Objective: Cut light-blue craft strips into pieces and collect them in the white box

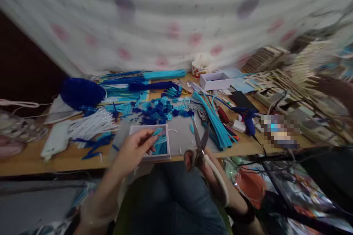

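Note:
My left hand is closed in a pinch on a short light-blue pipe cleaner piece. It hovers above a white box, inside which more cut blue pieces lie. In my right hand are scissors with white handles, their blades spread and pointing away from me. Nothing shows between the blades. Just beyond their tips rests a bundle of long light-blue pipe cleaners. Small blue fuzzy flower shapes are heaped on the grey mat behind the box.
A blue glue gun with its cord lies to the right, near a dark flat object. White pipe cleaners and a white phone-like slab occupy the left. Another white box stands at the back before a hanging curtain.

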`<action>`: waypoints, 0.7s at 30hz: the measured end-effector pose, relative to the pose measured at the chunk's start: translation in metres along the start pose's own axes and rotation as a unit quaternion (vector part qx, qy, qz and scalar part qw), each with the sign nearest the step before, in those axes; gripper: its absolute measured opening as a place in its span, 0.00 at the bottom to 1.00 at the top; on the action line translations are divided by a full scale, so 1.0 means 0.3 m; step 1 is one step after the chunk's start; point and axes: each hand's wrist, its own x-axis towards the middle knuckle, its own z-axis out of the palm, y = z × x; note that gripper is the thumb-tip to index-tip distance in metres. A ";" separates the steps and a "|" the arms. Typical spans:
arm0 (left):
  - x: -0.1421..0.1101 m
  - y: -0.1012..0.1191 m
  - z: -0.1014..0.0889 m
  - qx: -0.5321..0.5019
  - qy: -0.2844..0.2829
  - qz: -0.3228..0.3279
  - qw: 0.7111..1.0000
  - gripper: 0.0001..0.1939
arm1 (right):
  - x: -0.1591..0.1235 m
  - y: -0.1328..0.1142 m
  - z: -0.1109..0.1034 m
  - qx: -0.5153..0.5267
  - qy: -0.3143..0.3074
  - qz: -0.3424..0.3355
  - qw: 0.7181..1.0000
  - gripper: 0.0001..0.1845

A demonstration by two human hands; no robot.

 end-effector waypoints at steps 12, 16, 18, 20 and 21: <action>-0.073 0.068 0.038 -0.038 -0.092 0.083 0.991 0.07 | 0.124 -0.104 0.125 0.070 0.080 0.020 0.994 0.21; -0.084 0.047 0.079 -0.177 -0.029 0.024 0.983 0.12 | 0.111 -0.102 0.136 0.085 0.101 0.013 0.991 0.19; -0.089 0.032 0.111 -0.265 -0.002 0.007 0.964 0.14 | 0.106 -0.095 0.145 0.090 0.122 0.005 0.988 0.17; -0.093 0.020 0.143 -0.362 -0.009 -0.013 0.932 0.18 | 0.103 -0.084 0.159 0.119 0.146 -0.003 0.982 0.16; -0.095 0.016 0.158 -0.407 -0.019 -0.021 0.913 0.19 | 0.102 -0.078 0.167 0.141 0.160 -0.007 0.977 0.15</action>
